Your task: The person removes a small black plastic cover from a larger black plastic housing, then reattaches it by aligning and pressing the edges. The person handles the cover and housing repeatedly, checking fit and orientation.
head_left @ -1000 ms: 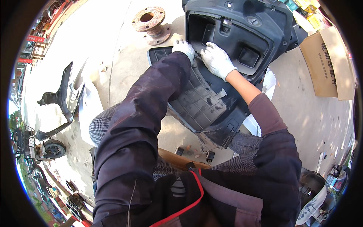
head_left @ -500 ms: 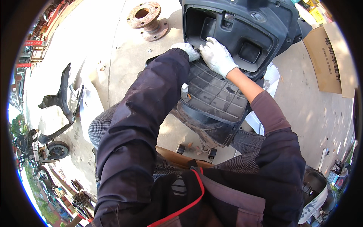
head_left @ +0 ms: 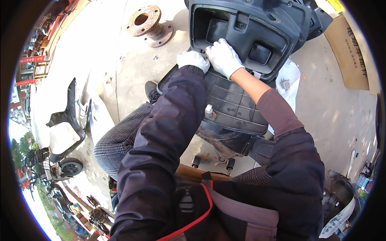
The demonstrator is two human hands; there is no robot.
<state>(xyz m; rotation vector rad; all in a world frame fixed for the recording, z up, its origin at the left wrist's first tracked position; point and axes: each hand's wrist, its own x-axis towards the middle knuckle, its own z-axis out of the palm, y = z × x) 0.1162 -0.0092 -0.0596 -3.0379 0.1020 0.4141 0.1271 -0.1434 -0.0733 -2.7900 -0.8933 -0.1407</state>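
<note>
In front of me stands a black plastic scooter panel (head_left: 287,30) with a deep storage compartment. Its ribbed grid lid (head_left: 237,105) hangs down toward me, with a small white-capped fitting (head_left: 208,109) on its inner face. My left hand (head_left: 193,60), in a white glove, is closed at the left end of the seam between lid and compartment; whatever it holds is hidden. Beside it my right hand (head_left: 223,59), also gloved, pinches at the compartment's lower left rim. Its fingertips almost meet the left hand, and I cannot make out what lies between them.
A rusty flanged pipe piece (head_left: 146,25) stands on the concrete at the far left. Further left lies a black-and-white scooter body panel (head_left: 68,124). A cardboard box (head_left: 346,54) stands at the right. White sheeting (head_left: 288,80) lies behind the lid.
My left hand has shifted left a little, and its back shows more fully. The right hand's fingers have drawn down from the compartment to the rim. The view has moved slightly.
</note>
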